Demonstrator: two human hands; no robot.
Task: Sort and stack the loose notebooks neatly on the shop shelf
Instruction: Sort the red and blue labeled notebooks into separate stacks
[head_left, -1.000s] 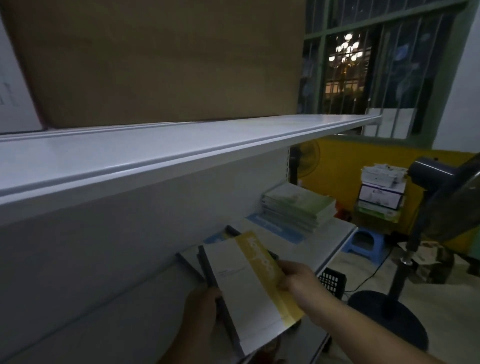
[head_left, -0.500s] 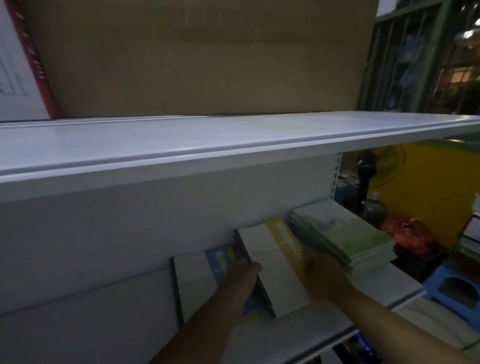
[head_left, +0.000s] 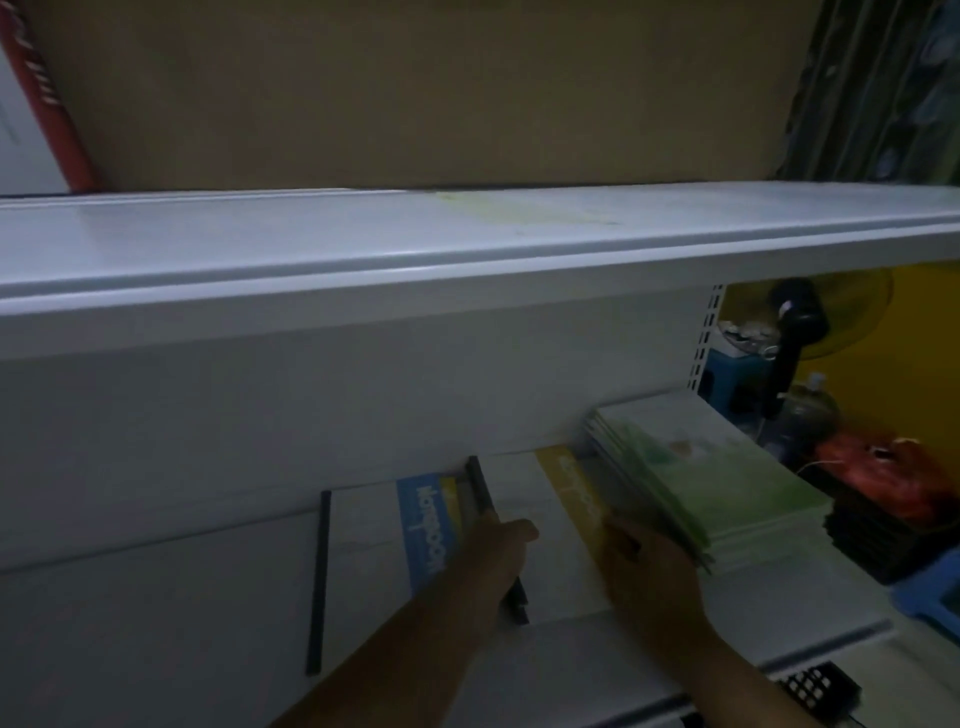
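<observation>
Plainly, the left hand (head_left: 498, 545) curls over the black spine of the white, yellow-banded notebook (head_left: 540, 561). The right hand (head_left: 649, 577) rests at its opposite long edge; whether its fingers pinch or lie flat I cannot tell. Between them the notebook lies flat on the white metal lower shelf (head_left: 156, 623), long axis toward the back panel. It overlaps a blue-banded white notebook (head_left: 426, 530) leftward and sits just beside the green-covered notebook stack (head_left: 701, 488) rightward.

White shelf (head_left: 156, 613) bears blue-striped notebook (head_left: 428, 525), yellow-striped stack (head_left: 550, 525), green stack (head_left: 701, 483).

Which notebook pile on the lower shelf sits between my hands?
The yellow-striped pile: left hand on its dark spine, right hand on its yellow edge. Blue-striped notebook lies left, green stack right.
</observation>
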